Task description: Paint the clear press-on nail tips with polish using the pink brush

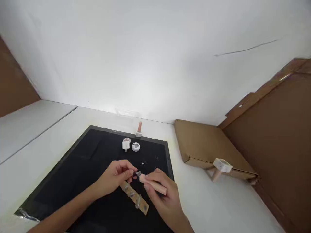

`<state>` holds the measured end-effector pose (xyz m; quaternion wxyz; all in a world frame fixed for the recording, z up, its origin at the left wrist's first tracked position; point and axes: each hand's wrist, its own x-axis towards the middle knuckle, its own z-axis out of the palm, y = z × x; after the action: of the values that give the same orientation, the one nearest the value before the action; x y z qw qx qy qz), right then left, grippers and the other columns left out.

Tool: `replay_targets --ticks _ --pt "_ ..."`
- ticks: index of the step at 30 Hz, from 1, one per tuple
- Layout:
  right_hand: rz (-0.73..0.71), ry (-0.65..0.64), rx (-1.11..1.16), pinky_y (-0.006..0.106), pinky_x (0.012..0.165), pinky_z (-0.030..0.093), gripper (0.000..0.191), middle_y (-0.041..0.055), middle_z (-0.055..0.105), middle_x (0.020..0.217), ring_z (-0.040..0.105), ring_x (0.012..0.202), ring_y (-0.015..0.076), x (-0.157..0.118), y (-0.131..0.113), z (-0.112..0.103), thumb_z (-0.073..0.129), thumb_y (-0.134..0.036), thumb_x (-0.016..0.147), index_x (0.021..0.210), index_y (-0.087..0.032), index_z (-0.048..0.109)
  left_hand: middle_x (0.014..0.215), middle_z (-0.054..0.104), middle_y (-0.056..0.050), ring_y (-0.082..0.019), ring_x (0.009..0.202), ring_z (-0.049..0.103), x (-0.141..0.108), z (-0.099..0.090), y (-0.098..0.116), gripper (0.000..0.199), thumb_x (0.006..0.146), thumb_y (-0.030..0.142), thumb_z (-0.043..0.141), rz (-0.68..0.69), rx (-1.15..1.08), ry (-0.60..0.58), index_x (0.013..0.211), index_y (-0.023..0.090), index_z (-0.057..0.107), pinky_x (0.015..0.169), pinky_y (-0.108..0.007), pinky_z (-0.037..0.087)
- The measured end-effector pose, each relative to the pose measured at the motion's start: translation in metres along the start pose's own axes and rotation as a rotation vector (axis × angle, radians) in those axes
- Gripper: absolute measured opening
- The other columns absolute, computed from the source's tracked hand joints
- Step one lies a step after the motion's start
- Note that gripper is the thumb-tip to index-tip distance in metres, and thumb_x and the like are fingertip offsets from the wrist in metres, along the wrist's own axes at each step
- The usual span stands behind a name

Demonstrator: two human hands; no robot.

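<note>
The white desk (228, 207) bears a black mat (70, 168); right of the mat are a flat cardboard box (201, 139) and a white-headed tool (223, 165).

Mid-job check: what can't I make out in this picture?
All in the head view:
Dark piece: too small to identify, partly covered by the left hand.
Strip, far end: hidden by the left hand.
Handle: partly covered by the right hand.
Rear tin: partly blocked by the white block.
White speck: too small to identify.
Left forearm: cut off by the bottom edge.
</note>
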<state>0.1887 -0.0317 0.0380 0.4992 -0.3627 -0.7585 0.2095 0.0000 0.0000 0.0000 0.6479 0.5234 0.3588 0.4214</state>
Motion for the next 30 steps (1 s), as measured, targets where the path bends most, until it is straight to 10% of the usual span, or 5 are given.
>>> replay_targets --ticks 30 --pt "-0.014 -0.039 0.022 0.023 0.049 0.042 0.008 -0.0009 0.059 0.066 0.054 0.055 0.0122 -0.0004 -0.0002 0.0009 0.062 -0.015 0.082 0.086 -0.022 0.062 0.061 0.063 -0.001 -0.010 0.054 0.055 -0.0013 0.0023 0.0033 0.035 0.074 0.047 0.071 0.022 -0.007 0.014 0.079 0.012 0.070 0.051 -0.020 0.041"
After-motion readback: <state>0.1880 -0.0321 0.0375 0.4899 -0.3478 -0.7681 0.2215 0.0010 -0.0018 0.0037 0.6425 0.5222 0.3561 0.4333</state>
